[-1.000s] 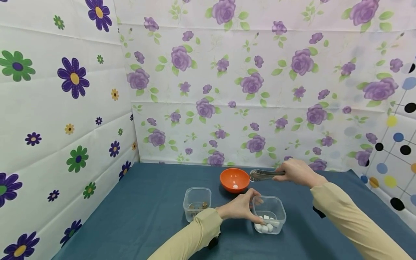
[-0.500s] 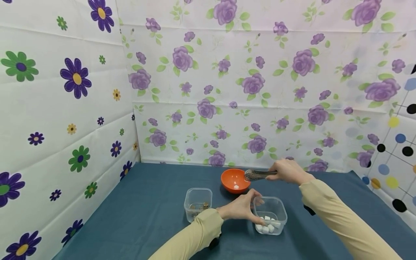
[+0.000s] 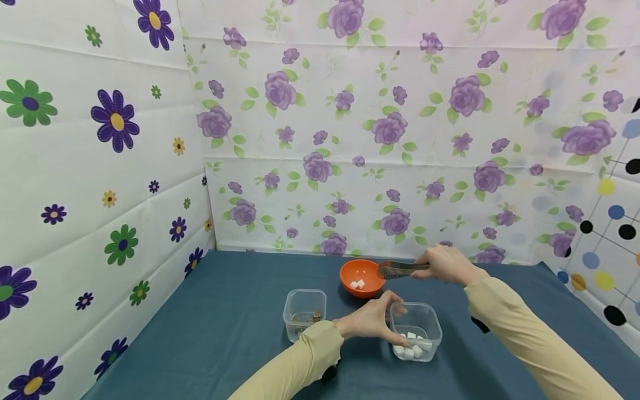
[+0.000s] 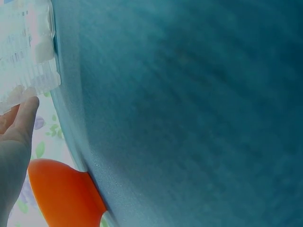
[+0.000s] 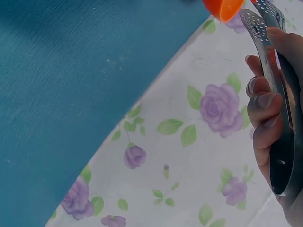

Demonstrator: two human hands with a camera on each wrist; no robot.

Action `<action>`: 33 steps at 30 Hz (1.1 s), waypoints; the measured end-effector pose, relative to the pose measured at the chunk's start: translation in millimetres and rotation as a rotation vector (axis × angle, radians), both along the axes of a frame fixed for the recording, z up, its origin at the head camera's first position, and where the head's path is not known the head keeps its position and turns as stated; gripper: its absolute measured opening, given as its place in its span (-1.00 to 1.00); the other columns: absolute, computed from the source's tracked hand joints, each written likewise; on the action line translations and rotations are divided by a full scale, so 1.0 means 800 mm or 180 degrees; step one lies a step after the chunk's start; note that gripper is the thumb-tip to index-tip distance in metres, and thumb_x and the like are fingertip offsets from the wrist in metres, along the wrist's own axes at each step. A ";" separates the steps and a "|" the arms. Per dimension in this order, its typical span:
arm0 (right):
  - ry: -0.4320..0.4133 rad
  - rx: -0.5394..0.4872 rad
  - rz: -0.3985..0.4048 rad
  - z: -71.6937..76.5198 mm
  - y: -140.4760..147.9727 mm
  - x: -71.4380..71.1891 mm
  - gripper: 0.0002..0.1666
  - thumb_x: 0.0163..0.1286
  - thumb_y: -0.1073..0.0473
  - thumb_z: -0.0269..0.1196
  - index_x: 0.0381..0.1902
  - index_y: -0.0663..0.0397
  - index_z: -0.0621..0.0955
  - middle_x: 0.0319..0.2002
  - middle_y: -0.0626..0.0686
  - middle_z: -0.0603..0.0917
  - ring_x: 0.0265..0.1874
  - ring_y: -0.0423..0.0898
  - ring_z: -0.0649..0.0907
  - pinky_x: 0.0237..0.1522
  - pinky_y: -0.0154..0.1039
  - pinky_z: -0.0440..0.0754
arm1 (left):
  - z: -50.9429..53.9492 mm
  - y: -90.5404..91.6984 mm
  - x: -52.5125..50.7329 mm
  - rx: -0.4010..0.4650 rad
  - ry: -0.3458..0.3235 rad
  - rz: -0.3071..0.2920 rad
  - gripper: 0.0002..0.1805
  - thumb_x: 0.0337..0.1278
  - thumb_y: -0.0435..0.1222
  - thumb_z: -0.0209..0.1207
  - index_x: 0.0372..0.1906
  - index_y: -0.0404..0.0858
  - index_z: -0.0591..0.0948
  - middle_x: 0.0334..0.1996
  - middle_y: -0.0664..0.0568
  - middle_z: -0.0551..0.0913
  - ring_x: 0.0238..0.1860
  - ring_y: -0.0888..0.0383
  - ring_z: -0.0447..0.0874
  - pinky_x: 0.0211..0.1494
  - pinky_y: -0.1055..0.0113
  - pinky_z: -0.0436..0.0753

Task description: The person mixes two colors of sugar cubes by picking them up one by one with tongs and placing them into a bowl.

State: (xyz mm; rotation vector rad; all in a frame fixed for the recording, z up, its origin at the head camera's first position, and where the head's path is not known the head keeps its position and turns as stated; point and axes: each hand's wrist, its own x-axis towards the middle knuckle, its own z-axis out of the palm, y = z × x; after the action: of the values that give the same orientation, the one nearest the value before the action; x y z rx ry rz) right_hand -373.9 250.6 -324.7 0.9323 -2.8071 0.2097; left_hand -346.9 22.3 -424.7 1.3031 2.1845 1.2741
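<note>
The right hand (image 3: pixel 450 264) grips metal tongs (image 3: pixel 400 269), their perforated heads at the right rim of an orange bowl (image 3: pixel 350 272). Two white pieces (image 3: pixel 357 284) lie inside the bowl. In the right wrist view, fingers and thumb wrap the tongs (image 5: pixel 284 142), whose heads stand slightly apart with nothing seen between them. The left hand (image 3: pixel 367 320) holds the left side of a clear container (image 3: pixel 432 328) by its rim and wall, thumb in front, fingers behind. Several white cubes (image 3: pixel 412 347) lie in it. The left wrist view shows fingertips against this container (image 4: pixel 19 61).
Another clear container (image 3: pixel 305 294) with small brown pieces stands left of the left hand, its front partly behind the left sleeve. A dark blue cloth (image 3: pixel 225 322) covers the table. Flower-patterned sheets (image 3: pixel 310 211) rise behind it and at the left; a dotted one stands at the right.
A second white piece now lies in the bowl beside the first. The tongs moved left to the bowl, then slightly back right. The left hand has stayed on the container.
</note>
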 end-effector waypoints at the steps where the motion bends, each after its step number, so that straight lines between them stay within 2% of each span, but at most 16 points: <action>1: 0.0008 0.0023 -0.0004 0.001 0.001 0.001 -0.66 0.09 -0.06 0.33 -0.35 0.09 0.72 -0.46 -0.09 0.65 -0.70 -0.35 0.49 -0.62 -0.32 0.49 | 0.000 0.000 0.000 0.0002 -0.0012 0.0002 -0.32 -0.04 -0.28 0.32 0.15 -0.28 0.20 0.06 0.02 0.47 0.00 0.18 0.43 -0.06 0.41 0.43; 5: 0.0022 0.0059 -0.0035 0.006 0.009 0.007 -0.65 0.09 -0.08 0.32 -0.37 0.09 0.72 -0.44 -0.07 0.65 -0.65 -0.31 0.51 -0.57 -0.28 0.52 | -0.001 0.001 -0.001 0.0003 -0.0076 0.0019 -0.33 -0.03 -0.27 0.31 0.15 -0.26 0.21 0.05 0.05 0.47 -0.01 0.20 0.44 -0.07 0.41 0.45; 7: -0.0001 0.0073 -0.0071 0.007 0.016 0.010 -0.71 0.10 -0.07 0.32 -0.48 0.04 0.71 -0.56 -0.11 0.61 -0.70 -0.29 0.46 -0.64 -0.29 0.45 | -0.002 0.001 -0.002 0.0004 -0.0111 0.0026 -0.33 -0.03 -0.26 0.31 0.15 -0.25 0.21 0.04 0.06 0.47 -0.01 0.19 0.44 -0.08 0.40 0.45; 10: -0.0013 0.0048 -0.0059 0.007 0.028 0.016 -0.77 0.13 -0.04 0.31 -0.63 -0.12 0.63 -0.74 -0.19 0.46 -0.81 -0.30 0.35 -0.74 -0.35 0.29 | -0.002 0.001 -0.002 0.0009 -0.0145 0.0025 -0.34 -0.02 -0.27 0.31 0.15 -0.24 0.22 0.05 0.06 0.47 0.00 0.18 0.44 -0.08 0.40 0.45; 12: 0.0005 0.0024 -0.0046 0.007 0.036 0.019 -0.71 0.15 -0.01 0.30 -0.72 -0.23 0.54 -0.82 -0.23 0.30 -0.85 -0.30 0.25 -0.75 -0.36 0.17 | -0.003 0.001 -0.001 0.0026 -0.0167 0.0016 -0.34 -0.02 -0.27 0.31 0.15 -0.24 0.22 0.05 0.05 0.47 0.02 0.17 0.42 -0.06 0.40 0.45; 16: 0.0059 -0.0035 -0.0003 0.006 0.052 0.028 -0.64 0.16 0.00 0.30 -0.78 -0.22 0.47 -0.83 -0.24 0.19 -0.85 -0.33 0.15 -0.74 -0.38 0.09 | -0.002 0.001 -0.001 0.0068 -0.0201 -0.0001 -0.34 -0.02 -0.29 0.30 0.15 -0.27 0.21 0.06 0.01 0.46 0.05 0.16 0.40 -0.03 0.42 0.44; 18: 0.0016 -0.0058 -0.0018 0.006 0.058 0.034 -0.71 0.16 0.00 0.30 -0.71 -0.12 0.58 -0.81 -0.26 0.25 -0.85 -0.35 0.18 -0.73 -0.38 0.12 | -0.001 0.000 0.000 0.0078 -0.0198 -0.0012 -0.34 -0.02 -0.29 0.30 0.16 -0.28 0.21 0.06 -0.01 0.45 0.06 0.15 0.39 -0.02 0.42 0.43; 20: -0.0070 -0.0072 -0.0082 0.007 0.062 0.040 -0.75 0.15 -0.01 0.30 -0.54 0.04 0.68 -0.75 -0.25 0.40 -0.85 -0.35 0.26 -0.73 -0.37 0.18 | 0.000 0.000 0.001 0.0092 -0.0193 -0.0025 -0.33 -0.02 -0.30 0.30 0.16 -0.29 0.21 0.06 -0.02 0.45 0.06 0.13 0.39 -0.02 0.42 0.43; 23: -0.0169 -0.0102 -0.0192 0.008 0.068 0.051 -0.58 0.15 -0.05 0.29 -0.25 0.21 0.69 -0.61 -0.20 0.56 -0.82 -0.32 0.38 -0.72 -0.34 0.26 | 0.000 -0.002 0.001 0.0125 -0.0208 -0.0043 -0.33 -0.03 -0.31 0.31 0.16 -0.29 0.21 0.06 -0.04 0.45 0.05 0.12 0.39 -0.02 0.42 0.43; 24: -0.0188 -0.0110 -0.0228 0.009 0.069 0.054 -0.53 0.15 -0.07 0.28 -0.21 0.25 0.67 -0.55 -0.18 0.60 -0.80 -0.33 0.41 -0.71 -0.33 0.28 | -0.001 -0.002 0.001 0.0135 -0.0216 -0.0046 -0.33 -0.03 -0.32 0.31 0.16 -0.29 0.21 0.06 -0.05 0.45 0.05 0.11 0.40 -0.02 0.42 0.43; 29: -0.0186 -0.0116 -0.0294 0.014 0.074 0.070 -0.47 0.14 -0.12 0.27 -0.16 0.25 0.65 -0.44 -0.10 0.63 -0.76 -0.35 0.42 -0.71 -0.32 0.30 | -0.001 -0.002 0.001 0.0147 -0.0203 -0.0031 -0.33 -0.04 -0.31 0.32 0.16 -0.28 0.22 0.06 -0.04 0.46 0.05 0.09 0.39 -0.02 0.41 0.43; 33: -0.0198 -0.0086 -0.0241 0.022 0.076 0.080 -0.43 0.15 -0.16 0.24 -0.15 0.23 0.65 -0.58 -0.22 0.56 -0.83 -0.31 0.35 -0.76 -0.34 0.24 | -0.002 -0.002 0.002 0.0148 -0.0187 -0.0019 -0.33 -0.05 -0.31 0.32 0.15 -0.27 0.23 0.05 -0.03 0.46 0.04 0.10 0.40 -0.03 0.41 0.44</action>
State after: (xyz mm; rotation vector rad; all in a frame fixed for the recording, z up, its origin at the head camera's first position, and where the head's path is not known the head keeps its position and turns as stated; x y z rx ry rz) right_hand -309.7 311.1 -307.2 0.8256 -2.8825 0.2700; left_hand -345.6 20.9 -426.1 1.2720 2.1216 1.3512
